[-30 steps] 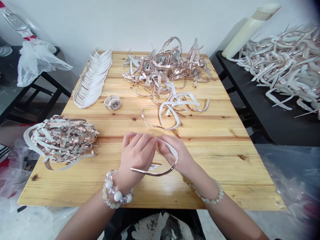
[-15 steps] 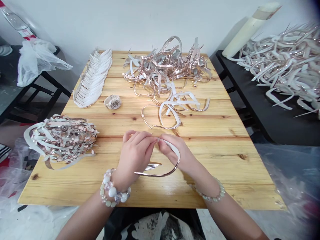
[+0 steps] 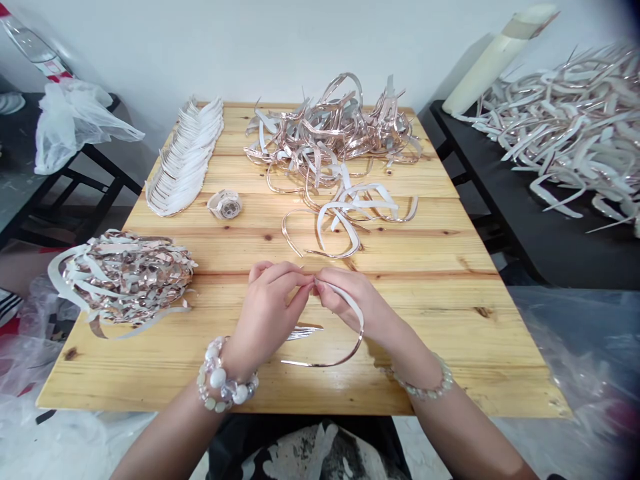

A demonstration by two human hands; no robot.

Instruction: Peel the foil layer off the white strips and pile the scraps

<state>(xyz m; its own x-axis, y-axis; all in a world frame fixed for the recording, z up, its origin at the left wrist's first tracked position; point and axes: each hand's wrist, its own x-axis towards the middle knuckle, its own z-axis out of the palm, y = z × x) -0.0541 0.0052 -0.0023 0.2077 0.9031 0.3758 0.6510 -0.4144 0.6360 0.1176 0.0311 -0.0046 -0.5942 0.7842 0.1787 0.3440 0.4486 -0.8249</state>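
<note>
One left hand [image 3: 267, 310] and one right hand [image 3: 355, 303] share one curved strip [image 3: 361, 321]. Of three tabletops, the wooden tabletop [image 3: 480, 360] carries one tangled heap [image 3: 330, 133] by its far edge — strips too jumbled to count — plus one overlapping white row [image 3: 186, 163] toward its far left corner, one small roll [image 3: 226, 205] and one bundle [image 3: 130, 277] by its left edge. Beyond it: one bottle [image 3: 31, 41], one tube [image 3: 490, 65].

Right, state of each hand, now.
Left hand: closed in a pinch at the upper end of the curved strip; its grip is hidden.
Right hand: closed, holding the curved strip.
</note>
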